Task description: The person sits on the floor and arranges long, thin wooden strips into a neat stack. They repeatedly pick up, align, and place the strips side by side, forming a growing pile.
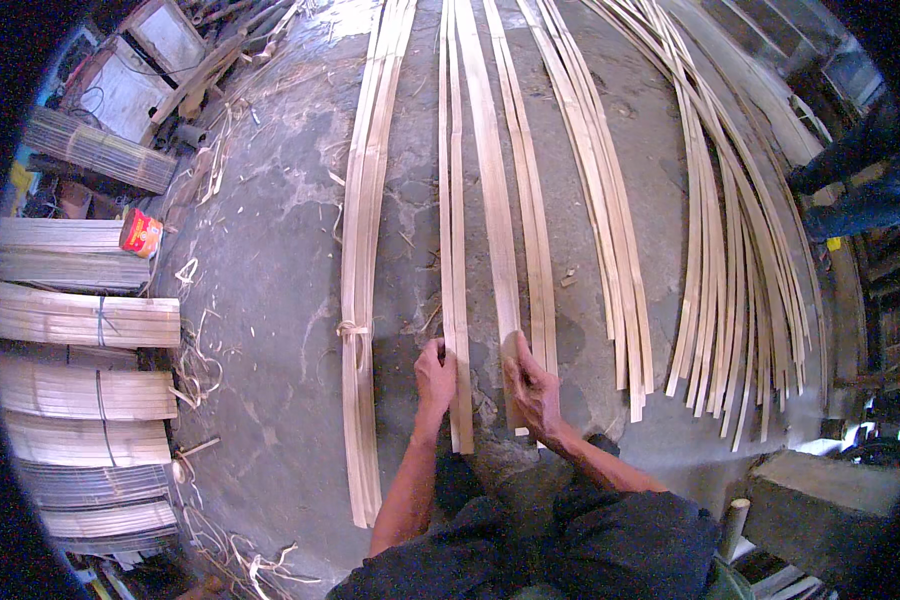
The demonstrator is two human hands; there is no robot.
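Observation:
Long pale strips, apparently split bamboo, run away from me across the floor. My left hand (435,378) is closed at the left edge of a narrow pair of strips (457,400), a little above their near ends. My right hand (533,392) grips the near part of a wider strip (492,215), its fingers curled around the edges. Just right of that strip lies another pair of strips (533,260), partly behind the right hand. Left of my left hand, a bundle of strips (362,430) is tied near its end with a thin band (352,330).
To the right lie a small group of strips (610,270) and a larger fanned pile (735,300). Stacked slat bundles (90,315) line the left side, with a red tin (141,233) on them. Another person's legs (865,195) show at far right, above a concrete block (830,485).

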